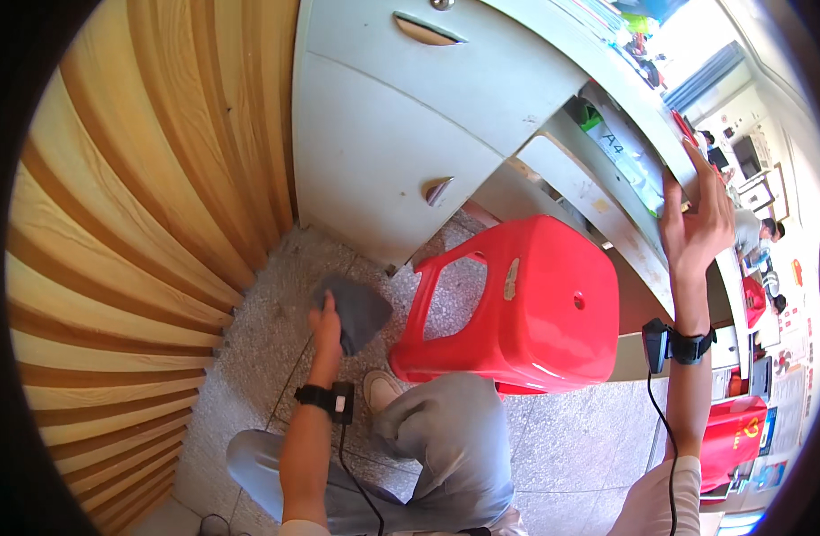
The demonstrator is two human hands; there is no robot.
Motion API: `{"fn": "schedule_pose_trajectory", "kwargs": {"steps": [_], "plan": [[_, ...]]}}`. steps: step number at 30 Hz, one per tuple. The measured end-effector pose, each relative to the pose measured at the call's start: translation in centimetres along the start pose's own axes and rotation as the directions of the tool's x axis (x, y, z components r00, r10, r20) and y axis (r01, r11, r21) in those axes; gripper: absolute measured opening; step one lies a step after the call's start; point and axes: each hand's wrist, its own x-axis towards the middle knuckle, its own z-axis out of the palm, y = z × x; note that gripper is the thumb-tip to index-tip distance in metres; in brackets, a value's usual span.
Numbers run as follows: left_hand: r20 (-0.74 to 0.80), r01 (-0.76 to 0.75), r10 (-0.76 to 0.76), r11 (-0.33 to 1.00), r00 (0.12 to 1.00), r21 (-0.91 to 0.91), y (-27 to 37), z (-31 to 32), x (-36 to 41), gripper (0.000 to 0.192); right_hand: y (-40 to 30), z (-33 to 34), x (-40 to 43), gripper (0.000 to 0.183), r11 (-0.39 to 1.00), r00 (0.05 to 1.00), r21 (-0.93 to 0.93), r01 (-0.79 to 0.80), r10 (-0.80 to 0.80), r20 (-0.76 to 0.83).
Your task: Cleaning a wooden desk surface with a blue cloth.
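My left hand [326, 328] holds a folded dark grey cloth [360, 311] low over the speckled floor, between the slatted wood panel and a red plastic stool. My right hand [698, 221] rests at the edge of the desk [624, 80], its fingers spread over the rim beside an open shelf. In that shelf lies a white plastic package [621, 151] marked A4. The red plastic stool [571, 301] stands between my two hands. Both wrists wear black straps with small cabled devices.
A slatted wood panel [149, 201] runs along the left. The white cabinet [396, 120] has drawers with metal handles. My bent legs are below the stool. People sit far off at the right, near a red bag [731, 435].
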Motion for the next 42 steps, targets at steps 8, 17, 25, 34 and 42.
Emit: {"fn": "schedule_pose_trajectory", "kwargs": {"steps": [8, 17, 25, 34, 42], "plan": [[-0.286, -0.076, -0.087, 0.854, 0.954, -0.514, 0.5, -5.2, -1.1, 0.071, 0.2, -0.1, 0.1, 0.034, 1.0, 1.0, 0.011, -0.011, 0.01, 0.017], [-0.283, -0.685, 0.626, 0.627, 0.727, -0.371, 21.3, 1.8, -5.0, 0.062, 1.4, -0.2, -0.7, 0.033, 0.994, 0.999, -0.106, 0.034, -0.03, 0.045], [0.185, -0.947, 0.983, -0.061, -0.002, 0.315, 27.0, 11.5, -0.2, 0.071, 1.8, 0.3, -1.0, 0.033, 1.0, 0.997, -0.02, -0.011, 0.012, 0.073], [-0.008, -0.849, 0.849, 0.529, 0.529, 0.008, 10.1, 19.2, 1.6, 0.086, 7.7, -2.3, -2.3, 0.033, 0.993, 0.999, -0.115, -0.041, 0.042, 0.005], [0.199, -0.729, 0.713, 0.684, 0.672, 0.012, 5.0, 14.3, 0.4, 0.078, 3.9, 0.7, -2.4, 0.03, 0.998, 0.998, -0.06, 0.018, -0.014, 0.062]]}}
